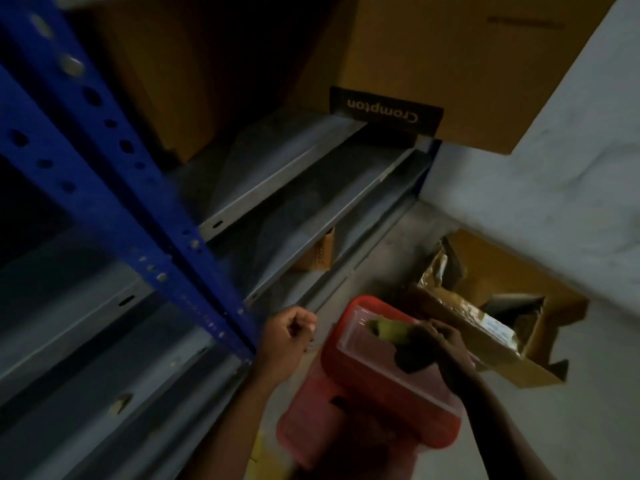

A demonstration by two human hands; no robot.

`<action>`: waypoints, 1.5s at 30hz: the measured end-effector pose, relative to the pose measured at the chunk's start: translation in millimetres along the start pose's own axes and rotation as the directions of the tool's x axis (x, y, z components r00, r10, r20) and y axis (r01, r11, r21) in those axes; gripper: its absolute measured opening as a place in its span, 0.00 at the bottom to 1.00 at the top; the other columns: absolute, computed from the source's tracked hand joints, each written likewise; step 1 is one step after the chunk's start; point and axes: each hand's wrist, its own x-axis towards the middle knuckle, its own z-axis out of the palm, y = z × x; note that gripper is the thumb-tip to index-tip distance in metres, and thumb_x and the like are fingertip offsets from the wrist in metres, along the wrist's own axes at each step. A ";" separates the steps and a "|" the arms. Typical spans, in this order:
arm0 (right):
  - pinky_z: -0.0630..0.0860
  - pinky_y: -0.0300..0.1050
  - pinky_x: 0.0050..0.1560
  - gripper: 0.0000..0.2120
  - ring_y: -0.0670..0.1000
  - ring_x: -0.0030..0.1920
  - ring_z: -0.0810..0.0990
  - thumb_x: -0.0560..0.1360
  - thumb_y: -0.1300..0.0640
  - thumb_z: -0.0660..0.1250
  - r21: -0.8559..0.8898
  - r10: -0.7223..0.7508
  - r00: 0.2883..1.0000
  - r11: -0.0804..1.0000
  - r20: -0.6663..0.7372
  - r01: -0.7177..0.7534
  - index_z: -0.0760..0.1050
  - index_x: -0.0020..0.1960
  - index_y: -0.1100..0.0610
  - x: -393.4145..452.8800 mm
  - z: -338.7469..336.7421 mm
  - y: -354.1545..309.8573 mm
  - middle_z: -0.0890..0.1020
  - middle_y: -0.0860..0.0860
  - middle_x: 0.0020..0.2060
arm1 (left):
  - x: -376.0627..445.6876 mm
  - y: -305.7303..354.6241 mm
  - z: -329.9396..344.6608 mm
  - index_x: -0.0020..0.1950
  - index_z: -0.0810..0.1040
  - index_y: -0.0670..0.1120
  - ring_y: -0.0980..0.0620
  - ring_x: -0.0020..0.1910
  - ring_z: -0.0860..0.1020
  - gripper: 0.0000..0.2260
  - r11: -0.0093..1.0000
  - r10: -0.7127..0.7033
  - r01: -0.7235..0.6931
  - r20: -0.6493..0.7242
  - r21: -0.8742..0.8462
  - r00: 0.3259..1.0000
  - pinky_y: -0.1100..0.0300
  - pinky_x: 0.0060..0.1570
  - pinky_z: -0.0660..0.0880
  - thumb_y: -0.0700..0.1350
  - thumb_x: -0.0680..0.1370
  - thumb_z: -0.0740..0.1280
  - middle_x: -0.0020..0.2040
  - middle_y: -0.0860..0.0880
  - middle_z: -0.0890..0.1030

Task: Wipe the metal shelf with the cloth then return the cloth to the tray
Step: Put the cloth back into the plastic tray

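— From the head view, where is the cloth [389, 330]?

— In the clear tray [398, 372], which sits on a red stool [346, 403] on the floor beside the rack. The right hand [438, 341] is down in the tray with its fingers [424, 329] curled round the yellow-green cloth; a darker patch lies just under the hand, and the picture is too dim to say whether that is more cloth or shadow.

— And the left hand [289, 336]?

— Curled into a loose fist holding nothing, hovering near the blue upright [104, 157] of the rack, just above the front edge of the metal shelf [304, 188].

— So which step is this?

— Hard to call from one dark frame (picking up and putting down look the same here). I would judge it a pick-up, since the grey shelf looks dusty.

— What does the next move call for?

— If so, lift the cloth clear of the tray wall, swing left past the upright, and press it flat on the shelf.
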 end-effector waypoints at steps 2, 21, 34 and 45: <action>0.79 0.49 0.36 0.35 0.61 0.37 0.80 0.60 0.37 0.78 -0.005 0.004 1.000 1.000 0.013 -0.004 0.76 0.45 0.70 11.9 -9.4 5.3 0.80 0.63 0.35 | 17.3 -16.1 38.5 0.41 0.80 0.50 0.53 0.33 0.79 0.07 0.999 -0.029 0.030 0.057 -0.023 0.998 0.50 0.36 0.78 0.38 0.73 0.70 0.35 0.51 0.81; 0.74 0.58 0.59 0.24 0.66 0.59 0.77 0.76 0.47 0.64 0.401 0.322 0.926 0.835 0.198 -0.376 0.72 0.65 0.62 12.8 -48.8 78.4 0.77 0.67 0.60 | 44.7 -44.0 166.4 0.62 0.76 0.45 0.47 0.56 0.80 0.19 0.833 -0.080 0.360 0.551 -0.421 0.831 0.54 0.48 0.78 0.31 0.73 0.69 0.57 0.45 0.82; 0.74 0.38 0.58 0.16 0.48 0.58 0.77 0.75 0.58 0.69 -0.503 0.116 0.991 0.854 -0.069 -0.135 0.73 0.62 0.54 23.8 -53.4 125.1 0.78 0.43 0.50 | 71.2 -108.8 140.6 0.50 0.74 0.57 0.54 0.41 0.76 0.19 0.972 0.014 0.004 -0.077 0.233 0.997 0.58 0.38 0.75 0.36 0.70 0.74 0.44 0.55 0.76; 0.66 0.38 0.22 0.12 0.40 0.23 0.66 0.76 0.42 0.64 -0.967 -0.137 0.991 0.254 -0.007 0.028 0.70 0.38 0.48 43.1 -46.4 138.5 0.71 0.45 0.24 | 73.5 -137.9 137.8 0.41 0.75 0.53 0.52 0.27 0.80 0.12 0.981 -0.178 0.184 -0.086 0.068 0.980 0.50 0.28 0.80 0.36 0.74 0.70 0.36 0.47 0.80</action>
